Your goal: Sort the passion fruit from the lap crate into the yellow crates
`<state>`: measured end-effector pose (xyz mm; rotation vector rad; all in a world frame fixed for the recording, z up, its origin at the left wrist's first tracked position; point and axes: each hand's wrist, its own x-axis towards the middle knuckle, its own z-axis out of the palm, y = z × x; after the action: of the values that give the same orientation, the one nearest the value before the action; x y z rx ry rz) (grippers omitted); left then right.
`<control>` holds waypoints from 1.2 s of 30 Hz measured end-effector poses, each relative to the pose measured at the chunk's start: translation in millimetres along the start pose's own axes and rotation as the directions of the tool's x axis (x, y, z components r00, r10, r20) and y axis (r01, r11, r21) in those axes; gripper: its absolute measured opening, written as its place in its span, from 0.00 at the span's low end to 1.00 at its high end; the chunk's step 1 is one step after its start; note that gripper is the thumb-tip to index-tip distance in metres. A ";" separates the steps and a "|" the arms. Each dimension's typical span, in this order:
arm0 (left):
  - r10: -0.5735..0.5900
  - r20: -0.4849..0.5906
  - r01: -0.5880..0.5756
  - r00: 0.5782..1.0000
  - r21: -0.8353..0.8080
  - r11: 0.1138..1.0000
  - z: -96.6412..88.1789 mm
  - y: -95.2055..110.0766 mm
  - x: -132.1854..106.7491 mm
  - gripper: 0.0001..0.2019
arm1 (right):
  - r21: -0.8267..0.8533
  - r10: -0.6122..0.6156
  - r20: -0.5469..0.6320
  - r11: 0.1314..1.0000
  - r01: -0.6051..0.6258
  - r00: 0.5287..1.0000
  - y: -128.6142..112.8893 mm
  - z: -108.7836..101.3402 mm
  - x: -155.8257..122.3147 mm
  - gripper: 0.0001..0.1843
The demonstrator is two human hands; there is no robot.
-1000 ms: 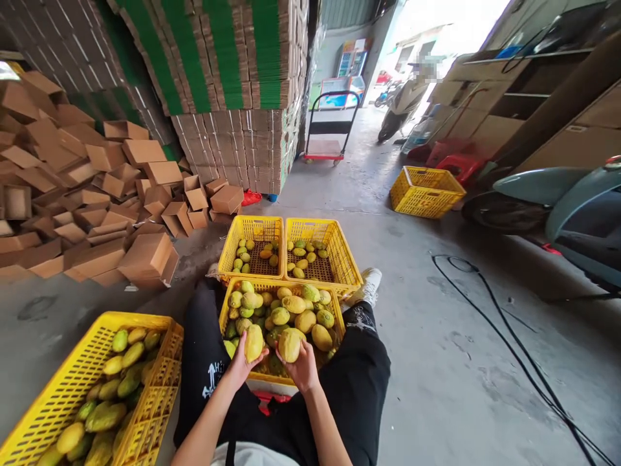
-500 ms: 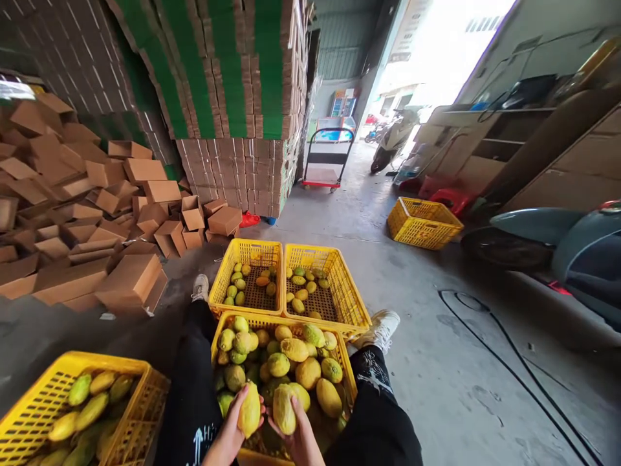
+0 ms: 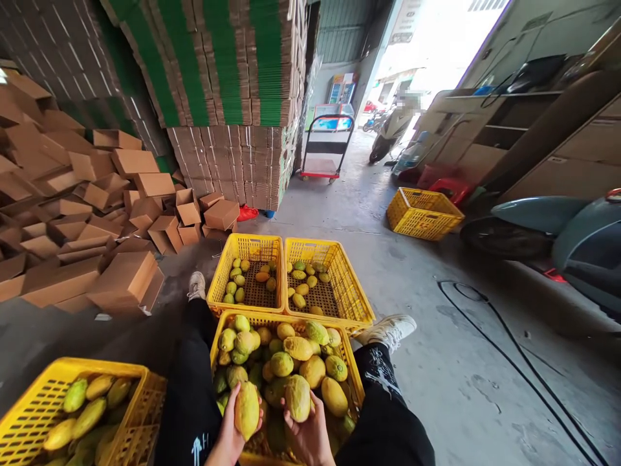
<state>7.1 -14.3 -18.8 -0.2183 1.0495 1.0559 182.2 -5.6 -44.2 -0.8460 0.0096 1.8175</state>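
My left hand (image 3: 231,427) is wrapped round a yellow papaya (image 3: 247,410), held upright over the near crate. In my right hand (image 3: 310,430) rests a second, yellow-green papaya (image 3: 297,397), with the fingers curled about it from below and the thumb at its right side. Both hands are above a yellow plastic crate (image 3: 359,382) between my legs. That crate is heaped with green and yellow papayas (image 3: 313,371). Beyond it two more yellow crates stand side by side, the left one (image 3: 228,249) and the right one (image 3: 352,285), each with several papayas on the bottom.
At my left stands another crate (image 3: 140,382) of longer papayas. Open cardboard boxes (image 3: 123,278) pile up behind it, near tall stacks of flattened cartons (image 3: 228,162). A yellow crate (image 3: 424,213), a scooter (image 3: 582,246), a black hose (image 3: 509,336) and a trolley (image 3: 323,155) occupy the floor.
My right hand has moved slightly right and turned more palm-up with its papaya. The left hand's papaya has shifted a little. My right foot has moved outward, and the view has shifted slightly.
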 end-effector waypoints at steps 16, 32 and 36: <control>0.031 0.092 -0.036 0.995 0.055 0.998 -4.1 2.8 -0.8 0.17 | 0.063 0.088 -0.031 0.994 -0.086 0.996 4.3 -5.7 -1.1 0.21; -0.061 0.184 0.077 0.981 -0.083 0.994 -3.0 8.7 -4.5 0.26 | 0.152 0.127 0.110 0.978 -0.143 0.986 -3.6 -1.1 -9.2 0.20; -0.051 0.085 0.052 0.995 -0.012 0.999 -1.8 8.0 -5.8 0.24 | 0.173 0.137 0.073 0.974 -0.148 0.988 -4.4 -4.4 -8.6 0.22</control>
<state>-0.8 -14.8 -12.7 -0.2094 0.9562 1.0179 189.7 -12.6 -41.2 -0.6781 0.1959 1.9432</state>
